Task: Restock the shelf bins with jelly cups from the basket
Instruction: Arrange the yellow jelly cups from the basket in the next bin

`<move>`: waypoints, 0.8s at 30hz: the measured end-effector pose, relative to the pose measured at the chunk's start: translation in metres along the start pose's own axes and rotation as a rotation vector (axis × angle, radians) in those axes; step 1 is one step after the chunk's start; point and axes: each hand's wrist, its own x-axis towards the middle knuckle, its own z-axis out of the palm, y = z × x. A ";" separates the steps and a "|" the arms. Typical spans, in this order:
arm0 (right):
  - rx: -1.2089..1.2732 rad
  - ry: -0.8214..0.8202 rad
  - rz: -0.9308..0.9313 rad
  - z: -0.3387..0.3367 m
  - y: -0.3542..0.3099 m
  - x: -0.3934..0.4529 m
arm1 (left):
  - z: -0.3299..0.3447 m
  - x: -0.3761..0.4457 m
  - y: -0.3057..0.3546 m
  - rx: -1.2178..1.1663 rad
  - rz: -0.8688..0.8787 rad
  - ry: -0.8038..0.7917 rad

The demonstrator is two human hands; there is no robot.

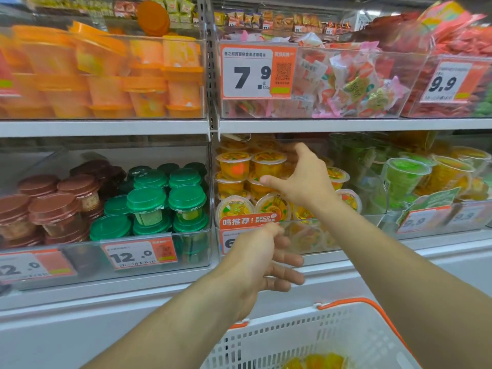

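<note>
A clear shelf bin [370,218] on the lower shelf holds several orange jelly cups [235,166] stacked in layers. My right hand [303,179] reaches into this bin with fingers spread in a loose claw. Its thumb touches a cup in the stack, and I see no cup inside the hand. My left hand [262,258] hovers in front of the bin's price label, fingers loosely curled and holding nothing. The white basket [306,334] with an orange handle sits at the bottom right, below my arms. A few orange jelly cups [319,362] show at its bottom.
Left of the bin stand green-lidded cups [165,198] and brown-lidded cups [53,206]. To the right are green and yellow jelly cups [404,177]. The upper shelf carries orange tubs [106,75] and wrapped sweets [351,81]. A white cabinet front [80,328] lies below.
</note>
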 end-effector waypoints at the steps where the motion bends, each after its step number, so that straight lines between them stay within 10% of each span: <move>1: 0.015 0.057 -0.026 -0.004 0.002 -0.008 | 0.000 0.001 -0.004 0.046 -0.002 -0.007; 6: 0.367 0.453 -0.100 -0.001 0.031 -0.094 | 0.002 0.024 -0.062 0.685 -0.045 -0.110; 11: 0.126 -0.197 0.322 0.075 0.145 -0.223 | 0.004 0.056 -0.161 1.390 -0.223 -0.403; 15: -0.167 -0.684 0.648 0.098 0.235 -0.311 | 0.011 0.080 -0.246 1.374 -0.253 -0.360; 24: -0.180 -0.529 0.740 0.103 0.315 -0.328 | 0.029 0.138 -0.345 1.209 0.064 -0.032</move>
